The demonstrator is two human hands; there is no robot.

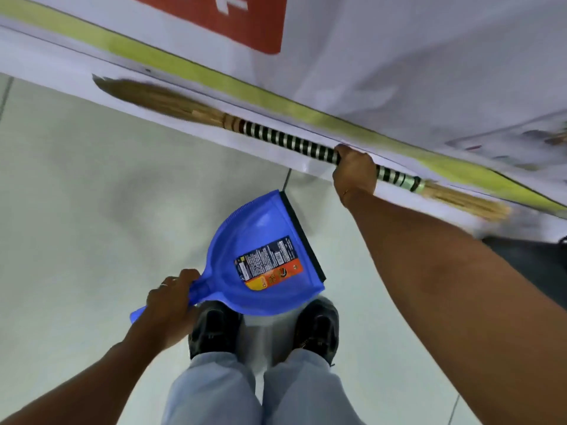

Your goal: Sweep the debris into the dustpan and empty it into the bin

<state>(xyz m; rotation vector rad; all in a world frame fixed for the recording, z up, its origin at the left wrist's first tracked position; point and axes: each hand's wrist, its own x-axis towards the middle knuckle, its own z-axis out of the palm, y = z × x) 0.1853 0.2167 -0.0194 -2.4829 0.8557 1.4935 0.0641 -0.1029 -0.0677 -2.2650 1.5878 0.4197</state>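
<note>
The left hand (167, 305) is closed round the handle of the blue dustpan (264, 256), held above two dark shoes (214, 326) over the pale tiled floor (76, 194); the right hand (354, 173) grips the striped broom (288, 141), held along a white panel (414, 72) with a green stripe

head view, steeply downward (floor-facing)

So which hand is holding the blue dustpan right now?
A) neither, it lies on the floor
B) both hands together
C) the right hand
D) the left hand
D: the left hand has its grip on the handle of the blue dustpan, held above the shoes, while the right hand is closed around the striped handle of the broom.
</note>
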